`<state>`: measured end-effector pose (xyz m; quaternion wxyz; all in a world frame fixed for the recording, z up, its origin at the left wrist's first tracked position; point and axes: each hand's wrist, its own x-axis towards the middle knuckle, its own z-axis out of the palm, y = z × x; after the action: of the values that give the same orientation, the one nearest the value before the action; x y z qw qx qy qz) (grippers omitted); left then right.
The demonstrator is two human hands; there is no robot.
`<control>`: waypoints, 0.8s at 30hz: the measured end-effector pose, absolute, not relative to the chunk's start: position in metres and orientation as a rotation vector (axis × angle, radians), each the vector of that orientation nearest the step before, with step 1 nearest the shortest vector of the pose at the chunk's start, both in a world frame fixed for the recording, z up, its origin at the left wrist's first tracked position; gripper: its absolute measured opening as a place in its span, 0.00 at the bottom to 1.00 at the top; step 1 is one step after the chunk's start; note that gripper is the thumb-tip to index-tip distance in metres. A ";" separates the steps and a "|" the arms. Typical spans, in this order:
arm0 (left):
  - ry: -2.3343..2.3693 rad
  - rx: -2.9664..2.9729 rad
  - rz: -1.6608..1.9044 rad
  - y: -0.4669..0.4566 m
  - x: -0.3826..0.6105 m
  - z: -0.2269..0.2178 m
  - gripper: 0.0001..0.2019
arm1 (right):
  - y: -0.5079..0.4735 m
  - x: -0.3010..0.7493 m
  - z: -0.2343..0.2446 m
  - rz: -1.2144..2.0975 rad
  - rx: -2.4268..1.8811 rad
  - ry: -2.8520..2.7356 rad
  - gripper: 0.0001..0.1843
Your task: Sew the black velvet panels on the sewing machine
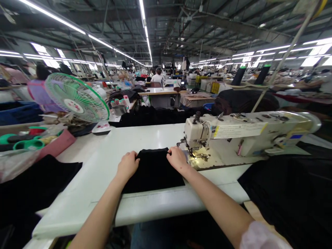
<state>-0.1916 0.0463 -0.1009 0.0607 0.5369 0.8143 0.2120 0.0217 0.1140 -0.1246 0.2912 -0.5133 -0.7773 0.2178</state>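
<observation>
A piece of black fabric (155, 171) lies on the pale sewing table (101, 166), its near edge close to the table's front. My left hand (128, 165) pinches its far left corner. The far right corner is pinched by my right hand (177, 158), with the fingers closed on the cloth. Between the two hands the far edge looks slightly raised or folded. Just right of my right hand stands a sewing machine (230, 133), its lit needle area (198, 155) a short way from the fingers.
Dark cloth (293, 193) is heaped at the right, with another black piece (38, 186) at the left. A green-rimmed fan (77, 98) and green spools (28, 144) stand to the left. Black cloth (155, 116) lies along the far table edge. People work at other tables beyond.
</observation>
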 end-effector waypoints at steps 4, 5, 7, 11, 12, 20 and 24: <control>2.308 1.588 0.869 0.033 -0.185 -0.102 0.02 | 0.094 0.046 -0.115 0.606 -1.222 -2.024 0.05; 2.271 1.575 0.919 0.025 -0.182 -0.101 0.01 | 0.085 0.057 -0.111 0.609 -1.168 -2.010 0.06; 2.091 1.493 1.045 0.005 -0.175 -0.097 0.05 | 0.063 0.084 -0.102 0.608 -1.070 -1.976 0.06; 1.425 1.179 1.352 -0.030 -0.152 -0.081 0.16 | 0.029 0.139 -0.089 0.655 -0.986 -1.800 0.08; 1.332 1.147 1.388 -0.036 -0.145 -0.077 0.15 | 0.025 0.150 -0.087 0.695 -0.999 -1.743 0.08; 1.440 1.275 1.576 -0.037 -0.096 -0.061 0.08 | 0.015 0.194 -0.089 1.030 -1.178 -1.324 0.19; 1.492 1.352 1.601 -0.038 -0.083 -0.054 0.08 | 0.017 0.198 -0.089 1.184 -1.117 -1.150 0.20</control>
<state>-0.0828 -0.0378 -0.0541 0.2807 0.5045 0.5568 0.5972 0.1978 0.0167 -0.0892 0.5432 -0.4707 -0.4845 0.4987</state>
